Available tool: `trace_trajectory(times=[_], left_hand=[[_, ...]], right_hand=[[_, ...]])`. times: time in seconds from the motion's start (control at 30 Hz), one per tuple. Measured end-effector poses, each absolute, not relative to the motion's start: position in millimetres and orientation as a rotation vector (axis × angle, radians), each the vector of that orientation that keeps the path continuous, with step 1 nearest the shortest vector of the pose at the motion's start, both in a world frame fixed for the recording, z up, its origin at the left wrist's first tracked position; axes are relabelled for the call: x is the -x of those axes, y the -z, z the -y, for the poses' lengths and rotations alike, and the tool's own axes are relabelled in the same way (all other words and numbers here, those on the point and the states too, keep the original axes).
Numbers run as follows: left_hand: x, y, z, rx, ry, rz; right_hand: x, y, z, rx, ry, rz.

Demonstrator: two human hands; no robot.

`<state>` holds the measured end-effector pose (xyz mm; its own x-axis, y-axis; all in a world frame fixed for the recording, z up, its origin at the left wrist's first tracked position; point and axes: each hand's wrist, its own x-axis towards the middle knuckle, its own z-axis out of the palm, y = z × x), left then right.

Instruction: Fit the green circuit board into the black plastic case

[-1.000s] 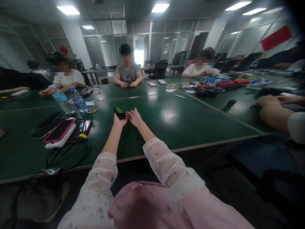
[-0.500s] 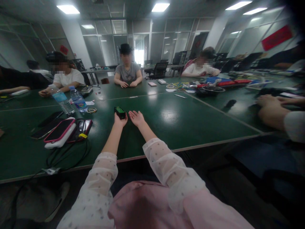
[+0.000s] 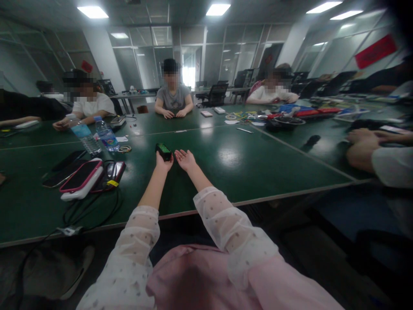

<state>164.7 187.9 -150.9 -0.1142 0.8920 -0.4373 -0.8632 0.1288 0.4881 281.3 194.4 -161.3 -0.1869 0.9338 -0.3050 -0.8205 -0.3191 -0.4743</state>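
Gripping black box [image 3: 163, 151] in left hand [image 3: 164, 164] with curled fingers; holding palm-up right hand [image 3: 185, 160] beside it with spread fingers.

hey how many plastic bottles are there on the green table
2. A pale-capped bottle is beyond the pink-edged phone, left of the left hand; a blue-capped bottle is just right of the first. Others may be hidden.
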Motion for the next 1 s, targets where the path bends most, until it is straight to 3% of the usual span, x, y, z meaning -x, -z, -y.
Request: trace_trajectory(times=[0.43, 0.6, 0.77, 0.9, 1.0], left_hand=[[-186, 154, -192, -0.456, -1.525, -1.104], [-195, 155, -179, -1.259, -1.391, -1.553], [-206, 146, -153, -2.074, -0.999, -1.822], [-213, 136, -139, -2.069, -0.947, -1.869], [-216, 131, -133, -1.749, -1.217, -1.723]], right_hand=[[-278, 159, -194, 0.739, -1.734, 0.243], [-275, 160, -195, 0.749, -1.722, 0.250], [-278, 160, -195, 0.734, -1.706, 0.241], [-280, 161, -196, 0.704, -1.671, 0.247], [-280, 161, -196, 0.659, -1.639, 0.272]])
